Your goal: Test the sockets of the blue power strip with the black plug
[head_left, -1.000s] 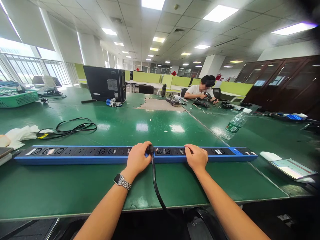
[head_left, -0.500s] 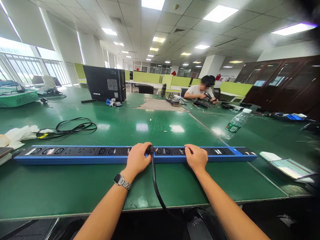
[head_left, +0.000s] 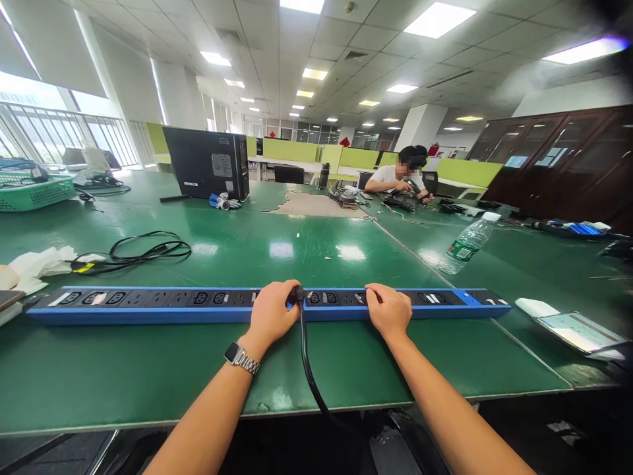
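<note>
A long blue power strip (head_left: 163, 315) with a black socket face lies across the green table in front of me. My left hand (head_left: 273, 313), with a watch (head_left: 241, 357) on its wrist, is closed on a black plug (head_left: 298, 295) at the strip's middle. From that plug a thick black cable (head_left: 307, 366) runs down over the table's front edge. Whether the plug is fully seated in its socket is hidden. Farther right, my right hand (head_left: 390, 311) grips the strip, its fingers bent over the far side and the thumb on top.
Behind the strip lie a coiled black cord (head_left: 148, 249) and a tilted plastic bottle (head_left: 467, 245). A phone-like device (head_left: 578, 331) is at the right. Farther back stand a computer case (head_left: 208, 165) and a green basket (head_left: 34, 194). A person (head_left: 390, 177) works across the table.
My hands, the plug and the power strip stay in the same place. Across the table, the person's head and hands have shifted slightly.
</note>
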{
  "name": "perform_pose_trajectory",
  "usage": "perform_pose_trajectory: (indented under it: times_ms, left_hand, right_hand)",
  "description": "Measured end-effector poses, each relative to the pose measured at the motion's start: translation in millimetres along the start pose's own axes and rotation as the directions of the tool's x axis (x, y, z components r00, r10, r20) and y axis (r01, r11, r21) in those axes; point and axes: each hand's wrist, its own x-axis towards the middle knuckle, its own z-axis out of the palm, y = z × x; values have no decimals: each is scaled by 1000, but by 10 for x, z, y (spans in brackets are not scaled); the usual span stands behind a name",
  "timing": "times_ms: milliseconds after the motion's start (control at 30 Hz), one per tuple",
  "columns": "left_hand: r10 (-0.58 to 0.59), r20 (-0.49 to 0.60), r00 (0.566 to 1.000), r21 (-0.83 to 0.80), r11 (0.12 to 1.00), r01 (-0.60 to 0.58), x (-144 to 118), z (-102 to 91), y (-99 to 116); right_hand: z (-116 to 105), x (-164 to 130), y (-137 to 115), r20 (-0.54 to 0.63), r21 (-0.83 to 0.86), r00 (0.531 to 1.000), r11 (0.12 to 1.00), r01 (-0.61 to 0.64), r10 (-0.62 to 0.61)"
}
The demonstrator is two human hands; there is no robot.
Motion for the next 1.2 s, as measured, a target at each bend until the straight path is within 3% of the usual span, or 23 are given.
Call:
perform_pose_trajectory:
  times_ms: [367, 500, 600, 767, 933, 1067, 1200]
  left_hand:
    - [7, -10, 1000, -4, 1000, -7, -4, 27, -14]
    - [0, -21, 1000, -2, 1000, 0, -5, 35, -16]
    - [-23, -29, 999, -4, 1000, 23, 3, 52, -30]
    - [-17, -50, 999, -15, 1000, 16, 3, 65, -40]
    - [-87, -124, 988, -161, 985, 66, -18, 81, -29]
    - [-6, -178, 984, -183, 983, -27, -47, 148, -34]
    - [178, -241, 954, -130, 968, -214, -76, 191, 2]
  right_hand:
    - [14, 11, 33, 0, 6, 1000, 1000, 4, -4]
    - [6, -3, -2, -55, 13, 998, 999, 36, -35]
    - [-12, -42, -131, -108, 18, 983, 988, 151, -148]
    - [-56, -147, -515, -91, 122, 928, 921, 371, -362]
    - [-41, -263, -867, -88, 315, 890, 835, 450, -447]
    - [49, -340, -1076, -85, 412, 874, 782, 468, -478]
    - [105, -363, -1158, -83, 481, 908, 781, 398, -411]
